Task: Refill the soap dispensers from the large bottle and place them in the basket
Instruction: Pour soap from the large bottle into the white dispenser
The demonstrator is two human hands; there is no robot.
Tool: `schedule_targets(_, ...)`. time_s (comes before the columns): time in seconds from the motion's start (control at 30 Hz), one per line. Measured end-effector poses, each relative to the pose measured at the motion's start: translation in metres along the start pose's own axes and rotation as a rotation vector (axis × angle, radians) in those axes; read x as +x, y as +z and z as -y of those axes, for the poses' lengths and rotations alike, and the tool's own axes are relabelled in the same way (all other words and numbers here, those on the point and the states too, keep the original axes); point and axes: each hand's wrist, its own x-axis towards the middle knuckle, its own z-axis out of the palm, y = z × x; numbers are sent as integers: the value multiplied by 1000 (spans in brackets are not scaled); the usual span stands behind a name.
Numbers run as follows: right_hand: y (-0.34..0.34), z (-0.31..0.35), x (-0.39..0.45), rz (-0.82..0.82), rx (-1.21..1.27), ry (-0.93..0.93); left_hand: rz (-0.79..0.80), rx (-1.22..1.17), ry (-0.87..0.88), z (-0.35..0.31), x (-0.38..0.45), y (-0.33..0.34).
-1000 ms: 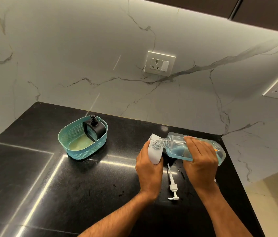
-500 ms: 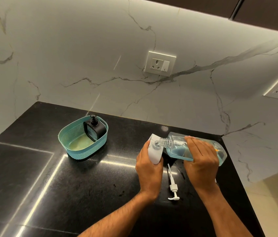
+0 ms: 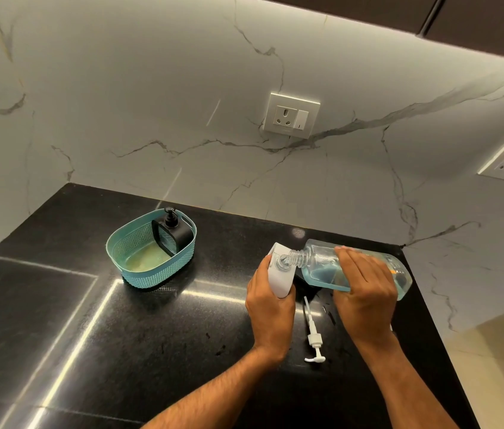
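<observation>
Left hand [image 3: 271, 308] grips the white plastic dispenser [image 3: 279, 270], right hand [image 3: 365, 292] wraps the large clear bottle of blue soap [image 3: 322, 267], right of the teal woven basket [image 3: 151, 255]; keep neck seated, tilt gradually (overflow risk).

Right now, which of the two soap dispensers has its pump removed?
The white dispenser, held in the left hand. Its white pump lies on the counter; the black dispenser in the basket keeps its pump.

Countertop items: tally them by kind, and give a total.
Soap dispensers: 2, black dispenser, white dispenser
Large bottle: 1
Basket: 1
Loose pump: 1
Total: 5
</observation>
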Motion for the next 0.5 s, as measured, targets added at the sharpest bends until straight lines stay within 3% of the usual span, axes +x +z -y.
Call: schedule_targets(0.5, 0, -1, 0, 3, -10, -13, -8, -5, -10, 0, 0, -1)
